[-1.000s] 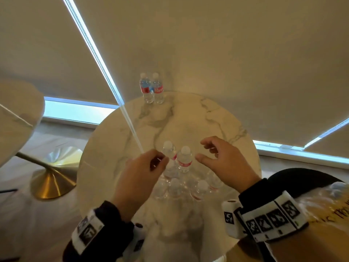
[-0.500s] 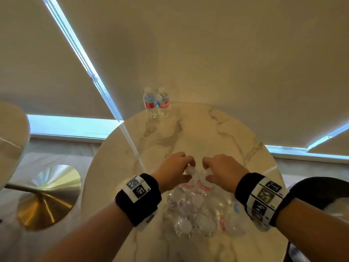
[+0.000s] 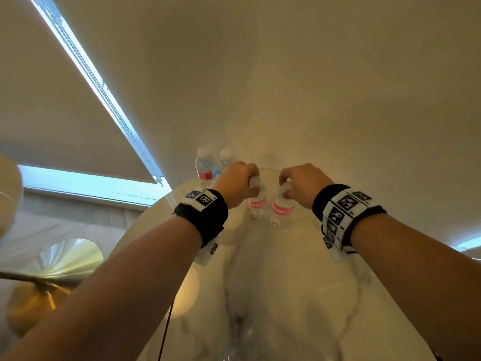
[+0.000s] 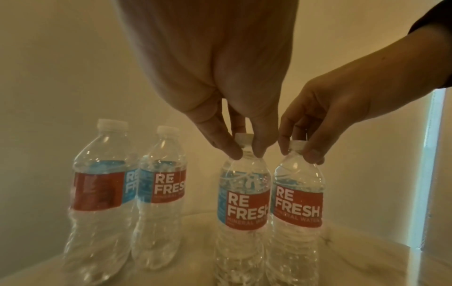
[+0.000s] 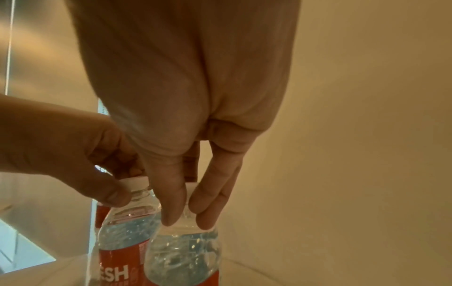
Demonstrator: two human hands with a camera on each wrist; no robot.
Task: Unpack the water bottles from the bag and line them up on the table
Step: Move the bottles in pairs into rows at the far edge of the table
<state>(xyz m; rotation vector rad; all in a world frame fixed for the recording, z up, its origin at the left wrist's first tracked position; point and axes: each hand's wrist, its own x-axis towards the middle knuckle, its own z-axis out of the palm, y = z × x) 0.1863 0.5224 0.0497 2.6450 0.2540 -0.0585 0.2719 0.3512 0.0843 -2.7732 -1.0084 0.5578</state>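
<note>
The left hand (image 3: 235, 184) pinches the neck of one water bottle (image 4: 243, 203), thumb and fingertips (image 4: 226, 147) curled just under its white cap (image 4: 244, 137), so the cap sits up between the digits while the body hangs below them. The right hand (image 3: 303, 182) does the same to a second water bottle (image 4: 297, 205): in the right wrist view its thumb and two fingers (image 5: 208, 203) close round the neck from either side, the cap hidden between them. Both bottles stand upright and side by side, touching or nearly so, their red "REFRESH" labels facing the wrist camera. Whether their bases rest on the round marble table (image 3: 299, 269) or hang just above it cannot be told from these views (the bottoms blur into the pale stone).

Taking the left-held bottle as the landmark: the right-held bottle is just beside it on its right; two more upright bottles (image 4: 127, 193) stand as a pair to its left, a clear gap apart, and touch each other. In the head view that pair (image 3: 208, 165) shows beyond the left hand's knuckles, near the table's far edge.

Black wristbands (image 3: 201, 214) with printed square markers wrap both wrists. Roller blinds (image 3: 312, 74) hang behind the table, with a bright strip of window (image 3: 86, 182) under the one to the left.
</note>
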